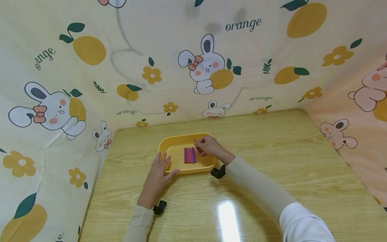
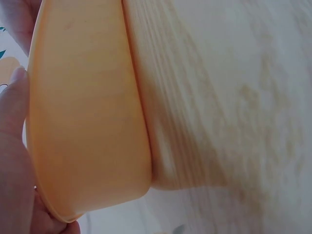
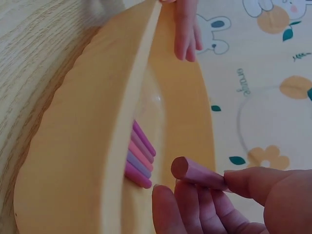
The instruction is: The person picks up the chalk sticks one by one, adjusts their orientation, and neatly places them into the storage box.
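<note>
My right hand (image 1: 211, 146) pinches a pink crayon (image 3: 201, 174) between thumb and fingers, over the right part of the yellow tray (image 1: 176, 153). Its flat end faces the right wrist camera. Several crayons (image 1: 189, 155) in purple, pink, coral and lilac lie side by side on the tray floor, just left of that hand. At the tray's left end, my left hand (image 1: 157, 172) rests on the rim with fingers spread, the thumb on the near edge. In the left wrist view, the tray's outer wall (image 2: 92, 107) fills much of the picture.
The tray stands on a wood-grain table (image 1: 266, 144). Behind it and at both sides hangs a cloth (image 1: 169, 30) printed with rabbits and oranges. Black wrist-camera mounts (image 1: 218, 172) sit by both wrists, the right one close to the tray's near right corner.
</note>
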A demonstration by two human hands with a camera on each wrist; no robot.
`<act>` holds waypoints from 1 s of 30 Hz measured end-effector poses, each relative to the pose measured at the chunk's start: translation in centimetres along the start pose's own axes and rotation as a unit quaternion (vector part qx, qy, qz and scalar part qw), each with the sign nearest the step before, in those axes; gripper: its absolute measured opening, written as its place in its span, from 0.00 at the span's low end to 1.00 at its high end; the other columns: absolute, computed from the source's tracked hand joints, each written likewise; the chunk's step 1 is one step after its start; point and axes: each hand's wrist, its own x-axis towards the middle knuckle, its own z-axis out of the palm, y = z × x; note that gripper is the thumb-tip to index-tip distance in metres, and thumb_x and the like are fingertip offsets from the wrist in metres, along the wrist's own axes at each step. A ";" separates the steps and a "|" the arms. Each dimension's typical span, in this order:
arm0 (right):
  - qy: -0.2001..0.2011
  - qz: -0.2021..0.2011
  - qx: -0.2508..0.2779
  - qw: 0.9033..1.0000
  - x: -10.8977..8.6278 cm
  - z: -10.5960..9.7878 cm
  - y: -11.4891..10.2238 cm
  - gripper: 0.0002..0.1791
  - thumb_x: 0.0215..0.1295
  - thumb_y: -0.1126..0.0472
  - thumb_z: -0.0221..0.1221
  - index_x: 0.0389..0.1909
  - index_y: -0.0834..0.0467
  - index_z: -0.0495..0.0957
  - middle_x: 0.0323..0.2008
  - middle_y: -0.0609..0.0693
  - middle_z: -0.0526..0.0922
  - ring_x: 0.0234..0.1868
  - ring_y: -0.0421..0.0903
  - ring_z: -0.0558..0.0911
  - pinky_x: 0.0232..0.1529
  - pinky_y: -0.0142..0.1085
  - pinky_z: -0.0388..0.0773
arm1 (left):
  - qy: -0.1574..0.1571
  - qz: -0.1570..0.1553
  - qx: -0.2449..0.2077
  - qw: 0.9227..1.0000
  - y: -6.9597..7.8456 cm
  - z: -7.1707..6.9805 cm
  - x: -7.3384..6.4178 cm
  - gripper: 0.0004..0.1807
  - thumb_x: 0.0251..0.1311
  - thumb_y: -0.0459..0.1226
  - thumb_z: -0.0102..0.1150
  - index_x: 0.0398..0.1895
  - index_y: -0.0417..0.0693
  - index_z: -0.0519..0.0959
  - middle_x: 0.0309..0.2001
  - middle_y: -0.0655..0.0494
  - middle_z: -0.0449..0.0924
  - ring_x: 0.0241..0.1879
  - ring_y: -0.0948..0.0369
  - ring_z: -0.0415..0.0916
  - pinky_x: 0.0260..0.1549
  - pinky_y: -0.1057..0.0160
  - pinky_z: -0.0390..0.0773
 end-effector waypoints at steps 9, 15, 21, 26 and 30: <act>0.010 -0.002 -0.030 0.999 0.5 0.7 0.4 0.16 0.67 0.56 0.55 0.35 0.68 0.79 0.30 0.58 0.82 0.29 0.46 0.82 0.28 0.40 0.81 | 0.006 0.005 0.006 1.000 0.1 -0.1 -0.1 0.44 0.56 0.66 0.46 0.64 0.42 0.67 0.68 0.45 0.56 0.71 0.52 0.37 0.64 0.46 0.51; 0.022 -0.001 -0.046 0.999 0.7 1.0 0.6 0.15 0.66 0.56 0.55 0.33 0.66 0.79 0.28 0.55 0.82 0.27 0.45 0.80 0.27 0.38 0.81 | 0.002 0.005 0.008 1.000 0.1 -0.2 -0.1 0.44 0.57 0.66 0.45 0.65 0.41 0.67 0.68 0.45 0.55 0.71 0.52 0.37 0.64 0.46 0.50; 0.027 -0.016 -0.086 0.996 1.2 1.4 1.0 0.16 0.66 0.57 0.56 0.29 0.66 0.81 0.25 0.55 0.82 0.23 0.43 0.79 0.26 0.38 0.80 | 0.001 0.006 0.009 1.000 0.1 -0.2 -0.1 0.44 0.57 0.65 0.46 0.65 0.41 0.67 0.68 0.44 0.56 0.71 0.51 0.38 0.64 0.46 0.50; 0.030 -0.008 -0.107 0.994 1.2 1.6 1.1 0.16 0.66 0.56 0.56 0.27 0.65 0.81 0.24 0.55 0.81 0.22 0.47 0.79 0.22 0.34 0.78 | 0.002 0.006 0.008 1.000 0.2 -0.2 0.0 0.43 0.57 0.65 0.47 0.65 0.41 0.67 0.68 0.44 0.56 0.71 0.50 0.38 0.64 0.46 0.50; 0.031 0.016 -0.107 0.994 1.4 1.8 1.2 0.16 0.66 0.55 0.56 0.27 0.64 0.81 0.24 0.53 0.80 0.23 0.48 0.79 0.20 0.31 0.75 | 0.000 0.003 0.010 1.000 0.3 -0.2 -0.1 0.43 0.57 0.65 0.46 0.65 0.42 0.66 0.68 0.45 0.56 0.71 0.51 0.38 0.64 0.46 0.49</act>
